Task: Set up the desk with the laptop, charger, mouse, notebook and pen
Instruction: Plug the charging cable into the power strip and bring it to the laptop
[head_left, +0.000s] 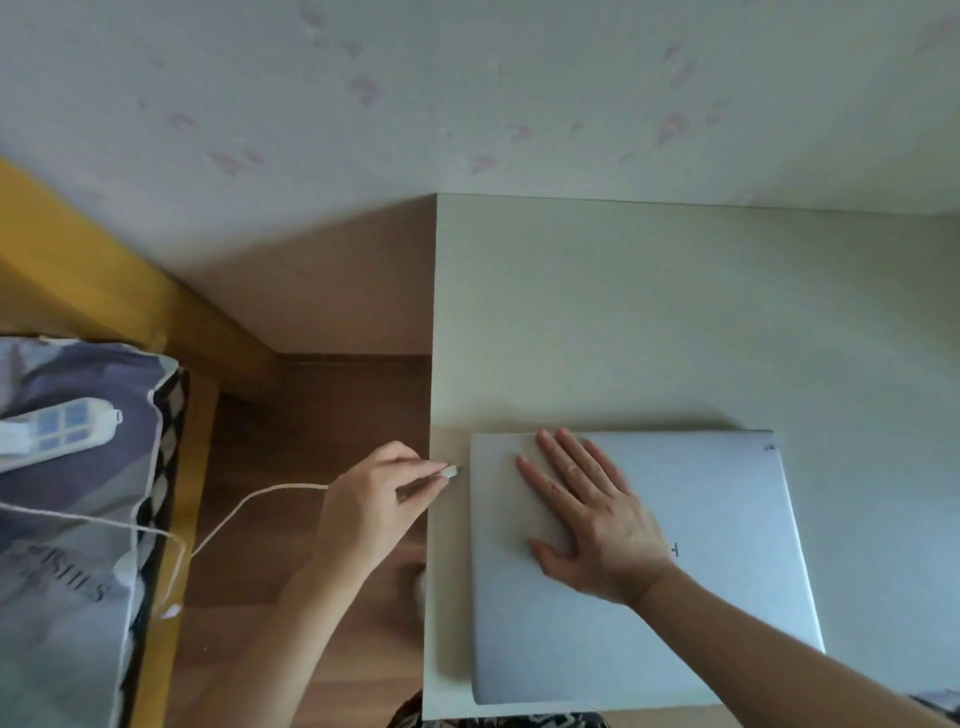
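Note:
A closed silver laptop (701, 545) lies flat on the pale desk (675, 312) near its front left corner. My right hand (587, 514) rests palm down on the laptop's lid, fingers spread. My left hand (374, 499) pinches the white plug of the charger cable (244, 512) and holds its tip just off the laptop's left edge, close to the rear corner. The cable trails left across the gap to the bed. I cannot see a mouse, notebook or pen.
A white power strip (57, 428) lies on a patterned pillow (67, 519) on the yellow-framed bed (104, 275) at left. Wooden floor (322, 415) shows between bed and desk. A flowered wall (467, 93) stands behind the desk.

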